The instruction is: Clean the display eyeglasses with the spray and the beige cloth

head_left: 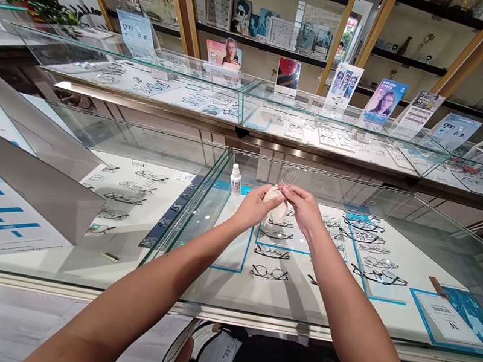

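Observation:
My left hand point(255, 203) is closed on a cream cloth point(278, 212), which hangs down between my hands. My right hand point(305, 208) is closed beside it, pinching a pair of thin-rimmed eyeglasses point(289, 174). One round, clear lens stands up above my fingers; the rest of the glasses is hidden by the cloth and hands. My fingertips meet over the glass counter. A small white bottle point(235, 179) stands upright on the glass just left of my left hand.
Beneath the glass top of the display case point(224, 291) lie several rows of eyeglasses point(270, 272). Folded card signs point(14, 194) stand at the left. Behind runs a second glass case point(279, 116) with upright posters. My legs and a shoe point(178, 351) are below the counter edge.

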Tool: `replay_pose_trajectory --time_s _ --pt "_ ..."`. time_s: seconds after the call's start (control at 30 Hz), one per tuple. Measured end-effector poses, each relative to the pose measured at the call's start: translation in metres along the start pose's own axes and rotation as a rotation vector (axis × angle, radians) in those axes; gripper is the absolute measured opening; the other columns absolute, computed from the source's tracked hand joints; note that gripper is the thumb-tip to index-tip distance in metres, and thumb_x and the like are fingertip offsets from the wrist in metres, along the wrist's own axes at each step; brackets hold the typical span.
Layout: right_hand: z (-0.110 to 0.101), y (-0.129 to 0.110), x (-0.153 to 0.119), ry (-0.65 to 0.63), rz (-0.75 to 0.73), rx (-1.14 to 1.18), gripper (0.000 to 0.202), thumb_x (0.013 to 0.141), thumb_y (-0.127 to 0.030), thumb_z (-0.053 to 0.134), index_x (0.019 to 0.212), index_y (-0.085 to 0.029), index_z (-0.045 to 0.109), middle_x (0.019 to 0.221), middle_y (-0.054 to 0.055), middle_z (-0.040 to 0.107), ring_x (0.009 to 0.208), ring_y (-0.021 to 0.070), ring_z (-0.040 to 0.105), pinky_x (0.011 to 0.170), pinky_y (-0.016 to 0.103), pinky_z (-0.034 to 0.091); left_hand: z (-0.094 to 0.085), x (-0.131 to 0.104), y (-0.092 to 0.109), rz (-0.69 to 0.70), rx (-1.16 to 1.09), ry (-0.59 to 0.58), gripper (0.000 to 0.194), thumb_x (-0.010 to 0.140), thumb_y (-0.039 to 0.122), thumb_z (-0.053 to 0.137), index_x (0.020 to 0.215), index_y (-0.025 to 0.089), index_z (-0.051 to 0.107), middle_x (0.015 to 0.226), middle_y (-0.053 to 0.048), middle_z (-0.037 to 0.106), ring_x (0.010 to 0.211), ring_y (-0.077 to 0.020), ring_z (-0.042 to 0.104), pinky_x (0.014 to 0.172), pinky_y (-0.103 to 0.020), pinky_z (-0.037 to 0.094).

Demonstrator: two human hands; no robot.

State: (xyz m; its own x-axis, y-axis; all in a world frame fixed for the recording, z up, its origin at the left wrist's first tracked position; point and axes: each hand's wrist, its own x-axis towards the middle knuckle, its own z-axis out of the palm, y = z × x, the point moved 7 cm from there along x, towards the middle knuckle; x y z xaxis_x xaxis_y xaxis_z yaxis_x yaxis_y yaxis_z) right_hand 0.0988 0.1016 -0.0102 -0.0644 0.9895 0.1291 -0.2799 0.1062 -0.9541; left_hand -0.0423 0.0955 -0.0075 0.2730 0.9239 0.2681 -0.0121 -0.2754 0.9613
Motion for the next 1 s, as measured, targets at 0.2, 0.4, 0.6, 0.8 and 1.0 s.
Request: replay_pose_trajectory --time_s 0.2,0.4,0.6,0.8,1.0 --pt "0.001 -0.001 0.001 -0.008 -0.04 0.003 0.025 0.066 -0.044 0.093 0.077 -0.025 0.084 0.107 0.007 0.077 0.123 0.0279 0.063 0.115 0.043 0.044 -0.002 0.002 -0.008 -0.048 -0.07 0.031 0.057 0.089 0.072 0.064 0.075 0.017 0.066 0.073 -0.002 0.064 0.071 -0.0161 0.053 0.071 -0.03 0.043" --pt "-0.025 -0.014 0.006 0.147 -0.158 -0.044 0.021 0.067 -0.043 0.092 0.076 -0.026 0.084 0.099 0.005 0.074 0.113 0.0251 0.065 0.11 0.042 0.046 -0.018 0.014 -0.039 -0.302 -0.374 0.112 0.044 0.094 0.058 0.068 0.091 0.015 0.072 0.087 -0.007 0.075 0.084 -0.0189 0.068 0.085 -0.031 0.054" --pt "-0.048 -0.049 -0.001 0.318 -0.405 -0.246 0.021 0.081 -0.044 0.084 0.09 -0.025 0.085 0.105 0.007 0.072 0.108 0.025 0.066 0.103 0.044 0.049 -0.039 0.022 -0.051 -0.398 -0.592 0.283 0.03 0.106 0.039 0.057 0.104 0.012 0.069 0.097 -0.011 0.078 0.085 -0.017 0.074 0.086 -0.031 0.06" --pt "-0.022 -0.069 -0.02 0.334 -0.621 -0.736 0.021 0.094 -0.044 0.072 0.099 -0.029 0.086 0.103 0.007 0.071 0.106 0.0265 0.061 0.101 0.048 0.048 -0.017 0.012 -0.057 -0.657 -0.684 -0.057 0.031 0.107 0.032 0.053 0.112 0.008 0.071 0.097 -0.017 0.079 0.084 -0.0218 0.077 0.084 -0.034 0.062" --pt "0.022 -0.06 -0.034 0.117 -0.728 -0.905 0.018 0.098 -0.036 0.068 0.099 -0.033 0.086 0.105 0.006 0.072 0.105 0.0262 0.058 0.099 0.048 0.047 -0.008 0.007 -0.047 -0.66 -0.794 -0.279 0.04 0.11 0.034 0.043 0.12 0.008 0.072 0.104 -0.018 0.08 0.084 -0.0211 0.077 0.079 -0.032 0.061"
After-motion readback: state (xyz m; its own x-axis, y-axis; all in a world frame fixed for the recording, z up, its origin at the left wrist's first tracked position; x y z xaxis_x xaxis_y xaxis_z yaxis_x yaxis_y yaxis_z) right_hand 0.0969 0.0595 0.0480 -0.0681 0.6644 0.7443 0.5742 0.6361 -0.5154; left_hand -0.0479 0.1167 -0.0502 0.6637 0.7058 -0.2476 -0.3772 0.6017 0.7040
